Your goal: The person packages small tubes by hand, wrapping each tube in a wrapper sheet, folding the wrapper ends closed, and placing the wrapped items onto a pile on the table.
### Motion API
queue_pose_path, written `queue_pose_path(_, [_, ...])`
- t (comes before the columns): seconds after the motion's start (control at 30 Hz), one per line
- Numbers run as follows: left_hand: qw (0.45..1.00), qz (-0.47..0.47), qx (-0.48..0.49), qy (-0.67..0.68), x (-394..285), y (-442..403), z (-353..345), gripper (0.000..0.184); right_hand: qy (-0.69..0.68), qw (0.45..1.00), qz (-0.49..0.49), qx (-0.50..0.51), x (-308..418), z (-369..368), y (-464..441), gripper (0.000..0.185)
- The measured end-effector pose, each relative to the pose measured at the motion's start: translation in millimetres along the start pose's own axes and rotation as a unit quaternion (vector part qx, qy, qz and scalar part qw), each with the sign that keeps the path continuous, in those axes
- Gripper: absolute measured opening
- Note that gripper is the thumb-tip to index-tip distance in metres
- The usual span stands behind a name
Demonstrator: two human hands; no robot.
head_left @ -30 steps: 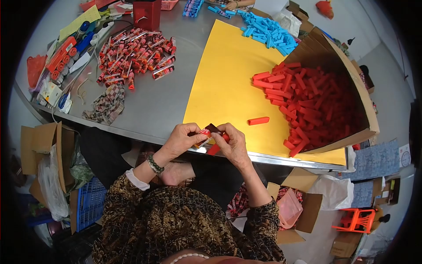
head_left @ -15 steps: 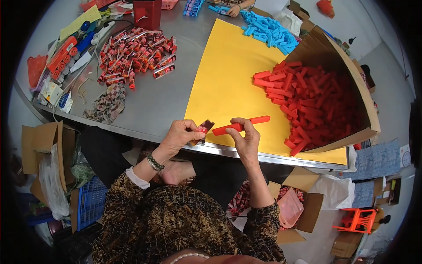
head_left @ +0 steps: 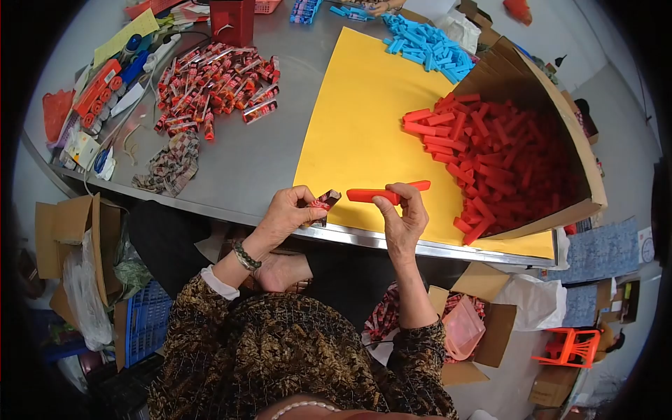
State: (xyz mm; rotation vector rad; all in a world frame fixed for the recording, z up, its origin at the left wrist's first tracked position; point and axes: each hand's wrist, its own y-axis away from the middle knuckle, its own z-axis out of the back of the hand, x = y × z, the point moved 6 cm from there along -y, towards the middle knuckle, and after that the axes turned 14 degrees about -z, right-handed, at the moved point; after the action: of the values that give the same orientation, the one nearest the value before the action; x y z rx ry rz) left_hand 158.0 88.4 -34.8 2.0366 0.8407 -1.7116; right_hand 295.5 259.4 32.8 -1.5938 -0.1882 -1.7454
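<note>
My left hand is closed, pinching a small printed cardboard sleeve in dark and red colours; its open end faces up and right. Between the thumb and fingers of my right hand is a red plastic stick, held nearly level with its left end a short gap from the sleeve. Another red stick shows behind those fingers; whether they grip it too, I cannot tell. Both hands are over the near edge of the yellow sheet. To the right, a heap of red sticks spills from a tipped cardboard box.
On the metal table lie a pile of filled red packs and a crumpled checked cloth. Blue sticks are heaped at the back, near another person's hand. An open carton stands below the table.
My right hand has shifted slightly right with the red stick, which has turned closer to level. In my left hand, the sleeve has turned a little, showing its open end more.
</note>
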Motion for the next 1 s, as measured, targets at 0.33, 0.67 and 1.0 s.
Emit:
queue_pose_path(0.33, [1.0,0.0,0.015,-0.02,5,-2,-4,0.015,-0.01,1.0,0.027,0.004,6,-1,5,0.026])
queue_pose_path(0.67, [0.996,-0.03,0.007,-0.085,-2,-2,-3,0.014,0.045,0.998,0.05,0.011,17,0,2,0.028])
queue_pose_path(1.0, [0.995,-0.054,0.008,-0.08,-1,-7,-2,0.014,0.039,0.994,0.083,0.063,22,-5,3,0.029])
